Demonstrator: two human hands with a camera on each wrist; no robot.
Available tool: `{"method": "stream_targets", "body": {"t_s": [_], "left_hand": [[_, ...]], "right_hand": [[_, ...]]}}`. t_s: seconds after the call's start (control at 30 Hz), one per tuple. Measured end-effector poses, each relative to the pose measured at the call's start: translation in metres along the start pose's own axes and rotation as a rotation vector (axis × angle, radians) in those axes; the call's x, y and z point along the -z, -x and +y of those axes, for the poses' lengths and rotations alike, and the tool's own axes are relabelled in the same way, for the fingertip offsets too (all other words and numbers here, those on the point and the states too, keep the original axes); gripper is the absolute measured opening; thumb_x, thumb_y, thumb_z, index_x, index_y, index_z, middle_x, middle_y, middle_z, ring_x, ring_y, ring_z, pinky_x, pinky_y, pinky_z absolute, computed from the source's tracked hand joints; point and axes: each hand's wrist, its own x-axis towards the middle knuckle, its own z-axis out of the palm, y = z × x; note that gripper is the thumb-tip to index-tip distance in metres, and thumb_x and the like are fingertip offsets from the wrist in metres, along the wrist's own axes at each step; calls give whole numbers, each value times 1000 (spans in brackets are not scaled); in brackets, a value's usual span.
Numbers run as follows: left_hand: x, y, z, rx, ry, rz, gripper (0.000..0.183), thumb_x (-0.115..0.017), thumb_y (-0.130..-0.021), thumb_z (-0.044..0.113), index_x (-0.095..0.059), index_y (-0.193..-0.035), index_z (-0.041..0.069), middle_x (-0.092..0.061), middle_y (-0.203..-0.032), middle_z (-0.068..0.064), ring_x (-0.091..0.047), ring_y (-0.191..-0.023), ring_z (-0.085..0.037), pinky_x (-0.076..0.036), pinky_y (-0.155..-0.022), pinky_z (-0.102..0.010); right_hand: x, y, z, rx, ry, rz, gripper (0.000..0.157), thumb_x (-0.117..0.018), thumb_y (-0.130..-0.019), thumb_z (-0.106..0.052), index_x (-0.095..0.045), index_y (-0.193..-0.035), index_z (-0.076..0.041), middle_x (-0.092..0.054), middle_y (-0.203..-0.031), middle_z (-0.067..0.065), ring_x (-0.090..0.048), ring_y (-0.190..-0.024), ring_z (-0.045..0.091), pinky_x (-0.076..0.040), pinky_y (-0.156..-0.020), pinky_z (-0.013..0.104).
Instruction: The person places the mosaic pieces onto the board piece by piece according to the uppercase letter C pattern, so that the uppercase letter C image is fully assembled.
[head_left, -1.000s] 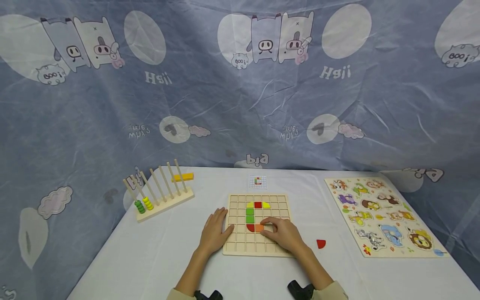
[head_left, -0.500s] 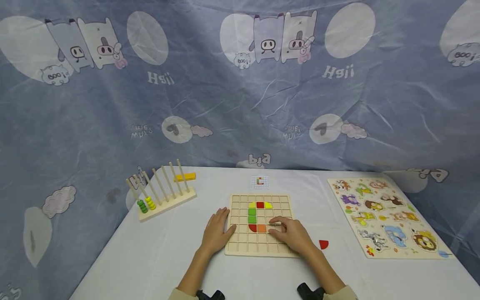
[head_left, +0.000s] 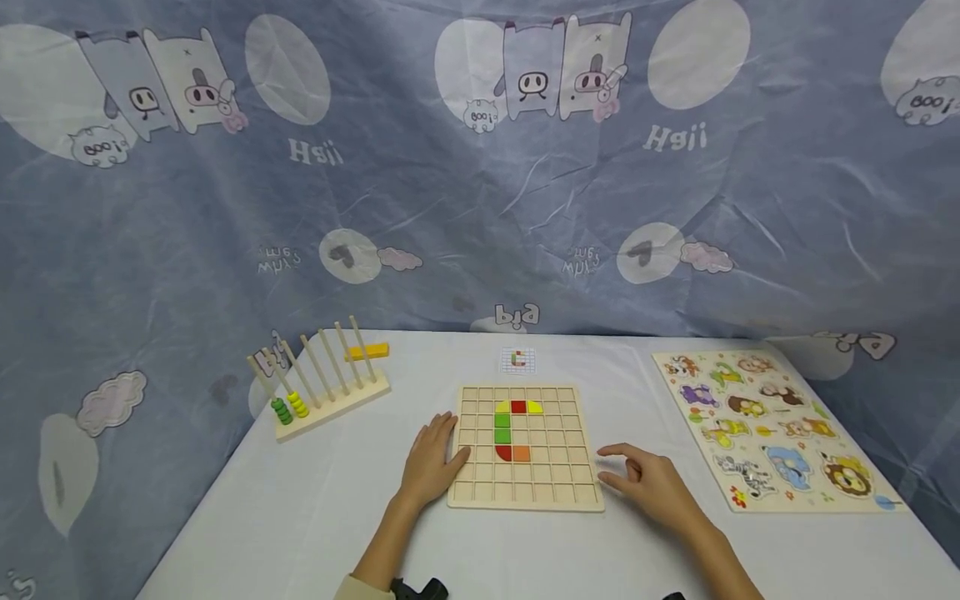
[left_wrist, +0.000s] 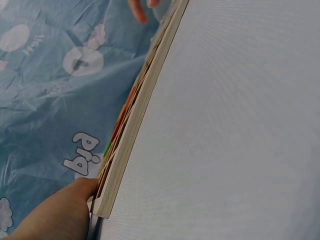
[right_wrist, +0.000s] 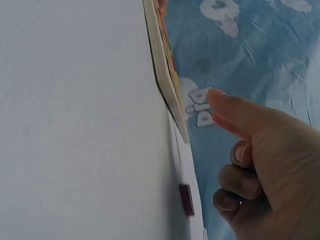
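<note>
A wooden grid board lies on the white table. On it are a yellow corner piece, a red square, a second yellow piece, two green squares, a red quarter-round and an orange square. My left hand rests along the board's left edge with fingers extended and its thumb at the rim. Right of the board is my right hand, index finger and thumb apart, holding nothing. A dark red piece lies on the table near it; in the head view the hand covers it.
A small pattern card lies behind the board. At the back left stand a peg rack with green and yellow rings and a yellow block. An animal puzzle board lies at the right.
My right hand has left the orange square in its cell and moved right, off the board, over where the loose red piece lay. My left hand has stayed at the board's edge.
</note>
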Motion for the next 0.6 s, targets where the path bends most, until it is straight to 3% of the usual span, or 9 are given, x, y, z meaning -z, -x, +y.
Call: {"method": "stream_targets", "body": {"t_s": [0.3,0.6], "left_hand": [[2,-3,-1,7,-6,-3,61,-53,-90,40,-41,-136,2,-38,-142,-13,-27,-135,-28,-16,-111,-42],[2,0,1,-2,-6,0,61,-54,-90,39,-42,-135,1,-38,-141,-14,-28,-134,-29,-18,-111,-43]], "right_hand": [[21,19,23,-39,44,-4,35,-78,-72,-31,-67,-104,-21,-34,-49,-10,-25,-43,0,-26,-41,18],[31,25,37,-163,116,-64,32,-76,-74,-32,-68,-102,-19,-38,-51,-6,-29,-43,5,-26,-40,21]]}}
